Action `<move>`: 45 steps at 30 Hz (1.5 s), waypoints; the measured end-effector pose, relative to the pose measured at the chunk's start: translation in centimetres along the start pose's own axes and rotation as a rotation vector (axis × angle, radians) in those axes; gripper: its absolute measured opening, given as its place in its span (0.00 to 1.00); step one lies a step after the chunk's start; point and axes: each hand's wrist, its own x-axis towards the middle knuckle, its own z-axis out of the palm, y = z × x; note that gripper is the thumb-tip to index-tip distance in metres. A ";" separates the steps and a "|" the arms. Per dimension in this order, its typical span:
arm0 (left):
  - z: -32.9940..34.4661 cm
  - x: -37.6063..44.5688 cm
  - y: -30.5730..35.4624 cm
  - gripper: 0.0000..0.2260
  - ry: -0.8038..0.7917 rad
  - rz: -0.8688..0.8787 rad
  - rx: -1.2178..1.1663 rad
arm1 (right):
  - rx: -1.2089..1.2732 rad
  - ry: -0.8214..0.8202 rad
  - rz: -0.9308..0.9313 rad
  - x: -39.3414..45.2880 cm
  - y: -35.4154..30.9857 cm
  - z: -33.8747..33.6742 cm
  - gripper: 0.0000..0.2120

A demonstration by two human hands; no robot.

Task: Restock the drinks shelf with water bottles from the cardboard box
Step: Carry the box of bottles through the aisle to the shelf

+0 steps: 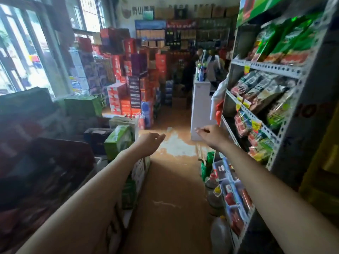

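Shop aisle, tan floor (pixel 170 189) running near to far.

Right: grey metal shelving (pixel 286 70), full of snack packets (pixel 286 43). Not drinks.

Left: stacked red and purple cartons (pixel 128 77), green cartons (pixel 117 138) nearer, dark clutter at near left.

Far end: wall shelf (pixel 176 37) with dark bottles, white counter (pixel 200 105) in front of it at right. Blue-wrapped bottle packs (pixel 168 92) stacked on floor at far centre, possibly the water; too blurred to confirm. No open cardboard box of water identifiable, no drinks shelf confirmed.

Left hand (pixel 149 143) and right hand (pixel 212 134): both arms stretched forward over the aisle, nothing held. Left fingers loosely extended, pointing right. Right fingers loosely curled, gripping nothing, tips pointing left.

Key relation: probable water stock lies straight ahead and well apart from both hands, roughly between them in bearing, slightly nearer the left hand's line. Long axis of bottles unreadable at that range.

Judgement: transit stage, no bottle picked yet. Next move needs walking down the aisle, not a reach. Narrow floor, goods crowding both sides near the legs: snag risk.
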 end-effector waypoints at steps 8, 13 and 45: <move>1.1 24.8 -6.0 0.23 0.020 -0.066 -0.118 | 0.068 0.001 0.016 24.0 3.4 6.8 0.24; -1.1 41.4 -7.6 0.23 0.061 -0.078 -0.125 | 0.056 0.043 0.029 40.7 4.1 7.9 0.26; 8.7 143.4 -25.8 0.23 -0.088 -0.172 -0.188 | 0.065 -0.048 0.118 140.9 26.1 28.6 0.27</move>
